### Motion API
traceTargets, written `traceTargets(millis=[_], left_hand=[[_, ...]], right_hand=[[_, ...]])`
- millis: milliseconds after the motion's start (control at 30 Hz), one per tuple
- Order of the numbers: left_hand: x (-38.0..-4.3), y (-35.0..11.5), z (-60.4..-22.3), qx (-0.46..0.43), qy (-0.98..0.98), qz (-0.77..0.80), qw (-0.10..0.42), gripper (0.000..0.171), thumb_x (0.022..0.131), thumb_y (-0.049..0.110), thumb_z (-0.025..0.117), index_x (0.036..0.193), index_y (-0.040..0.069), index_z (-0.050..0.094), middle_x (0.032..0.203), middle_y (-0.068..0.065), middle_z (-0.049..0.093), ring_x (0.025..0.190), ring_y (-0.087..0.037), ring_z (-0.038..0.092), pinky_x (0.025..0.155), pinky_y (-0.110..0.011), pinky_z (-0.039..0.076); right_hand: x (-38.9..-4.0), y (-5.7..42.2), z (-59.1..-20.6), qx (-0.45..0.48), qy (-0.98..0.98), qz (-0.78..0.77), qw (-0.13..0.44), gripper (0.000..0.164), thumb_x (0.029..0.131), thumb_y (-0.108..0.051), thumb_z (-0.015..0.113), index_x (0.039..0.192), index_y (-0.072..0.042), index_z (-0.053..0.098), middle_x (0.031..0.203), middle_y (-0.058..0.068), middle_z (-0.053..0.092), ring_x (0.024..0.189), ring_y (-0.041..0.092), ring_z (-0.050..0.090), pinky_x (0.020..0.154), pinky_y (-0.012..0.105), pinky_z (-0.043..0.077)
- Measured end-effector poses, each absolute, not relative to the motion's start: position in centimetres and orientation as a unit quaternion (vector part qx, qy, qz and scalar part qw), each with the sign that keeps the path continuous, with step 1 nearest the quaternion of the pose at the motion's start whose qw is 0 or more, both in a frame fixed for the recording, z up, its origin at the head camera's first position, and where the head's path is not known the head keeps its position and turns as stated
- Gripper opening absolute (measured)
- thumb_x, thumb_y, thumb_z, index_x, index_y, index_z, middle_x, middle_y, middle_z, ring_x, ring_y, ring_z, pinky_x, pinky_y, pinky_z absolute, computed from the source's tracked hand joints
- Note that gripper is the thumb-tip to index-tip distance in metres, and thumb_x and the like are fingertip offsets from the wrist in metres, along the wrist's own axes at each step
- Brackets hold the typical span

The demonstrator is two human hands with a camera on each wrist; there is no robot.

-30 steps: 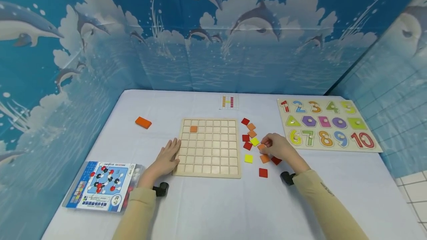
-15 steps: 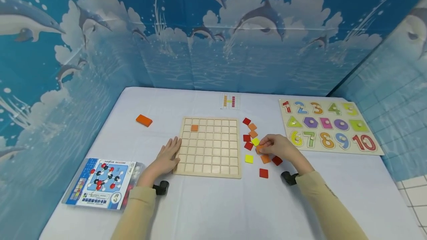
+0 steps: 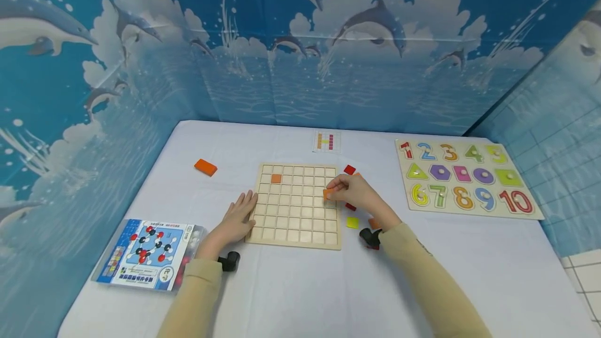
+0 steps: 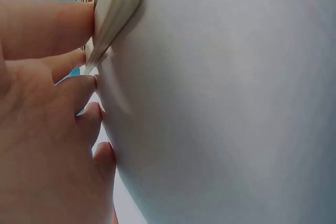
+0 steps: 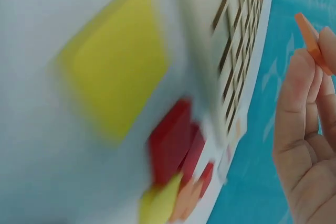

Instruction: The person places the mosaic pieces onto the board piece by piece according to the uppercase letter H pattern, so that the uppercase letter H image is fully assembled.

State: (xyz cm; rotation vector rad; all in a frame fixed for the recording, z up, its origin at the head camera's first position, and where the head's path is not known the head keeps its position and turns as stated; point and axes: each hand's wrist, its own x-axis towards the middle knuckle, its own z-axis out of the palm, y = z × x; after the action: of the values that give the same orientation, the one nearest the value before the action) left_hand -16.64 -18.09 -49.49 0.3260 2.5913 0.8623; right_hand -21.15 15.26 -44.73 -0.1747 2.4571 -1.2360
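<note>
Between thumb and fingers, my right hand (image 3: 359,194) pinches an orange square tile (image 5: 310,43) above the right part of a wooden grid board (image 3: 291,207). One orange tile (image 3: 276,178) lies in a cell near the board's upper left. My left hand (image 3: 235,219) rests with fingers stretched along the board's left edge; in the left wrist view its fingertips touch that rim. To the board's right lie loose tiles, among them a yellow tile (image 3: 352,222) and a red tile (image 3: 349,169). My right hand and wrist partly cover this group.
A number puzzle board (image 3: 469,179) lies at the right. A small pattern card (image 3: 326,141) is behind the grid board. An orange block (image 3: 205,167) lies at the left, and a boxed molecule model set (image 3: 145,254) at the front left.
My right hand has lifted an orange tile from the loose group and carried it left over the board. The left hand stays at the board's edge.
</note>
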Motion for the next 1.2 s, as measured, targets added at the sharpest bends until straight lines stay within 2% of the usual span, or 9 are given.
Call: traceTargets(millis=[233,467,633,767,867,1033,1200], left_hand=[[-16.7,-18.1,-49.5,0.116,0.927,0.299,0.194,0.07,0.098,0.009,0.05,0.157,0.003,0.012,0.165,-0.018,0.003,0.153,-0.037,-0.004,0.123,-0.057,-0.003],[-16.4,-17.9,-49.4,0.118,0.928,0.301,0.187,0.073,0.096,0.011,0.054,0.156,0.0,0.014,0.165,-0.02,0.005,0.153,-0.038,-0.002,0.122,-0.059,-0.001],[-15.7,-17.7,-49.1,0.122,0.924,0.306,0.193,0.087,0.09,0.024,0.067,0.155,-0.003,0.015,0.164,-0.022,0.005,0.153,-0.039,-0.001,0.123,-0.059,0.0],[-15.2,-17.5,-49.0,0.118,0.925,0.3,0.202,0.105,0.082,0.036,0.078,0.155,-0.004,0.014,0.164,-0.022,0.004,0.153,-0.038,-0.001,0.123,-0.057,0.001],[-15.1,-17.2,-48.9,0.121,0.928,0.292,0.197,0.114,0.076,0.039,0.083,0.155,-0.006,0.013,0.164,-0.024,0.005,0.153,-0.04,0.001,0.122,-0.059,0.003],[-14.9,-17.1,-48.9,0.122,0.931,0.289,0.186,0.117,0.072,0.038,0.086,0.155,-0.006,0.015,0.163,-0.024,0.009,0.152,-0.04,0.004,0.122,-0.059,0.006],[-14.2,-17.2,-49.3,0.109,0.93,0.309,0.166,0.116,0.07,0.036,0.088,0.154,-0.005,0.019,0.163,-0.023,0.015,0.152,-0.04,0.008,0.123,-0.058,0.008]], right_hand=[[-22.4,11.3,-44.8,-0.068,0.868,-0.459,0.176,0.022,0.088,-0.021,0.073,0.106,-0.01,0.07,0.092,0.003,0.065,0.081,0.016,0.061,0.075,0.028,0.054],[-23.4,7.7,-45.1,-0.073,0.853,-0.486,0.175,0.021,0.09,-0.017,0.072,0.108,-0.008,0.07,0.088,0.004,0.063,0.078,0.019,0.064,0.071,0.025,0.053],[-24.0,6.0,-45.5,-0.058,0.845,-0.501,0.179,0.021,0.09,-0.017,0.072,0.109,-0.008,0.07,0.088,0.005,0.063,0.081,0.023,0.069,0.07,0.026,0.056],[-24.3,5.2,-46.0,-0.048,0.84,-0.509,0.182,0.021,0.089,-0.016,0.073,0.108,-0.008,0.069,0.088,0.005,0.062,0.081,0.02,0.069,0.073,0.027,0.058],[-24.4,4.8,-46.3,-0.05,0.847,-0.501,0.172,0.02,0.089,-0.015,0.074,0.107,-0.007,0.07,0.089,0.005,0.063,0.078,0.017,0.068,0.073,0.026,0.057],[-24.7,4.1,-46.8,-0.061,0.865,-0.472,0.159,0.016,0.089,-0.016,0.073,0.102,-0.007,0.068,0.088,0.006,0.066,0.073,0.014,0.063,0.066,0.024,0.051],[-24.7,3.2,-47.1,-0.054,0.864,-0.469,0.172,0.012,0.089,-0.014,0.073,0.098,-0.007,0.068,0.082,0.005,0.066,0.068,0.013,0.063,0.061,0.022,0.05]])
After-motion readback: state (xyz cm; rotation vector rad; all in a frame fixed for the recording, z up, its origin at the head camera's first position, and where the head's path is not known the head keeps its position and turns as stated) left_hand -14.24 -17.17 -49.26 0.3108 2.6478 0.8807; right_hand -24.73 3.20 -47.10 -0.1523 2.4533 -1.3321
